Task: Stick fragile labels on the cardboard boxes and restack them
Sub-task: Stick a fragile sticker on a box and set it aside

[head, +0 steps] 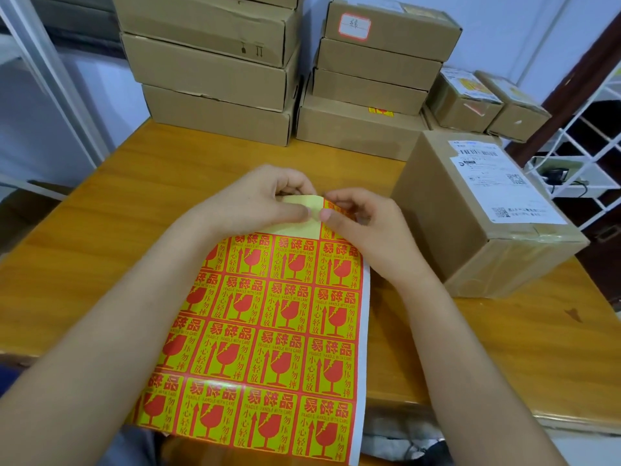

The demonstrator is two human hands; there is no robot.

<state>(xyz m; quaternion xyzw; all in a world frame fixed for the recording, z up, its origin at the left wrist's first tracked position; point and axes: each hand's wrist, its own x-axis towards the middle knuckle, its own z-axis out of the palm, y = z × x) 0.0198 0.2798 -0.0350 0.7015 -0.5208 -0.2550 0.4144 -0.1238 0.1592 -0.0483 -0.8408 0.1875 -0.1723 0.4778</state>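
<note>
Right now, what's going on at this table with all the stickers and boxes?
A person is peeling a label off the top of a red-and-yellow fragile sticker sheet lying on the orange wooden table. The left hand holds the bare yellow backing, while the right hand pinches the top-right sticker. A brown cardboard box with a white shipping label sits to the right, and stacked cardboard boxes stand behind.
</note>
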